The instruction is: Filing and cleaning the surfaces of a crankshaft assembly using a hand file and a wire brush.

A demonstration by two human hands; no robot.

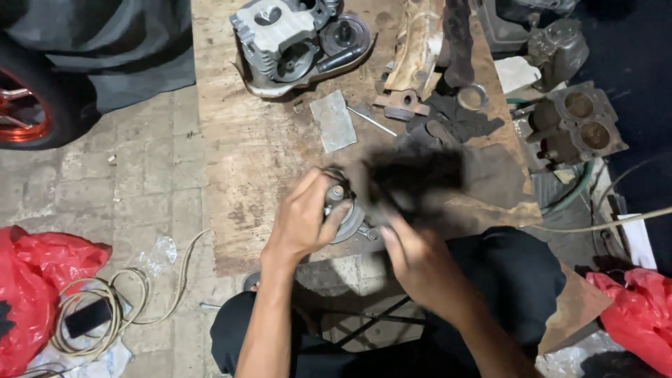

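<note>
My left hand (302, 222) grips a round grey metal engine part (344, 210) at the near edge of a worn wooden board (259, 154). My right hand (414, 260) holds a dark rag (413, 178), blurred with motion, just right of that part and touching it. The part's far side is hidden by the rag and my fingers.
A grey cylinder head (280, 35) on a metal cover lies at the board's far end, with a flat metal plate (333, 120), a thin rod (371, 120), dark rags (455, 122) and a ring (473, 96). An engine block (577, 126) sits right. Red plastic bags (35, 280) (640, 315), a cable coil (105, 308) and a phone (87, 316) lie on the paved floor.
</note>
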